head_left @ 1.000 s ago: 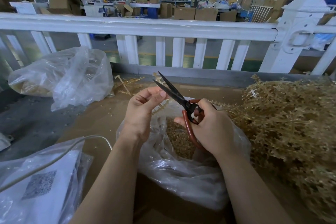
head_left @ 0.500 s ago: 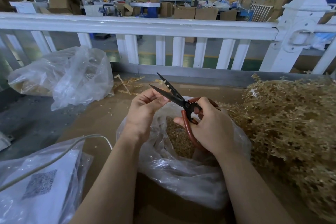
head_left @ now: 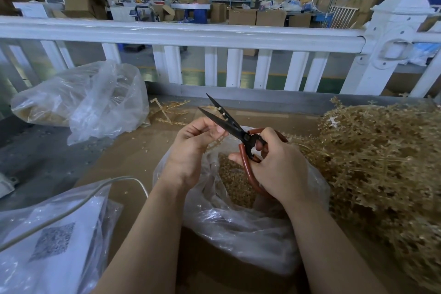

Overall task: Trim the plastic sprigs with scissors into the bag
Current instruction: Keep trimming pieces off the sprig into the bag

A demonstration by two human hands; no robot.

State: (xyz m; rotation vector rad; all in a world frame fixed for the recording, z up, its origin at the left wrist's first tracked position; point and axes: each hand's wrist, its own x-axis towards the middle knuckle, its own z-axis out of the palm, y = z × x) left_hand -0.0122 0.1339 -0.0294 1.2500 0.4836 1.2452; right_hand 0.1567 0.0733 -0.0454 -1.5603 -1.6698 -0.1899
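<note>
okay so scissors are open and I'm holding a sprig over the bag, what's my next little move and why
Probably squeeze the scissors closed. Their blades stand apart, the left hand pinches a sprig right beside them, and the open bag of trimmings sits just below, so a cut piece should drop in.

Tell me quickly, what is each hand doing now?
Left hand: pinches a plastic sprig at the blades.
Right hand: grips the scissors, blades open.

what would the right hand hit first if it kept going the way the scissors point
Likely the left hand: the scissors in the right hand aim up-left, blades open just above its fingertips. Past that, the white fence, though depth is unclear.
</note>
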